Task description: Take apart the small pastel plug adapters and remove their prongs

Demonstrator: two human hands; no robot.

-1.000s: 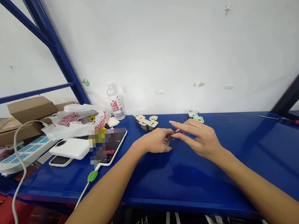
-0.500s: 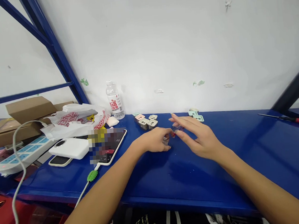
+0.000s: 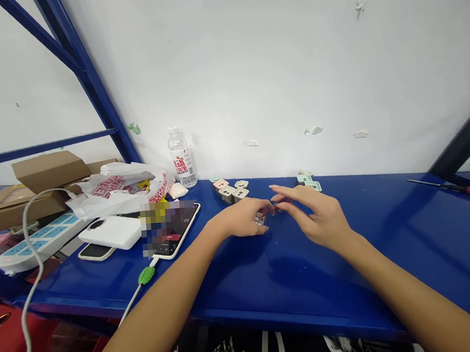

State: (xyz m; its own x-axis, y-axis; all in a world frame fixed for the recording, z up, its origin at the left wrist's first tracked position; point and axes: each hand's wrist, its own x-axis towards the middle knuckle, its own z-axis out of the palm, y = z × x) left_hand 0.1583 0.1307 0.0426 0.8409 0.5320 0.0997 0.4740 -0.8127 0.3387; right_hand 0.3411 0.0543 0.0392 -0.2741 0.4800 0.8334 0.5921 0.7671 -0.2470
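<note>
My left hand [image 3: 244, 217] rests on the blue shelf [image 3: 291, 269], its fingers curled round a small clear-and-metal part [image 3: 259, 218]. Right beside it, my right hand [image 3: 311, 210] pinches a tiny red-tipped piece [image 3: 277, 208] between thumb and forefinger, its other fingers spread; the piece touches the part in the left hand. Behind the hands lie several small square plug-like blocks, one cluster [image 3: 231, 190] in beige and pink, another [image 3: 308, 181] in mint green.
A water bottle [image 3: 181, 158] stands by the wall. To the left lie a phone [image 3: 174, 230] on a charging cable, a white power bank [image 3: 110, 232], a power strip [image 3: 36, 240], a plastic bag [image 3: 118, 189] and cardboard boxes [image 3: 36, 183]. A red-handled screwdriver [image 3: 455, 187] lies far right.
Both hands have shifted slightly and drawn closer together; the right hand's pinched piece now meets the part in the left hand.
</note>
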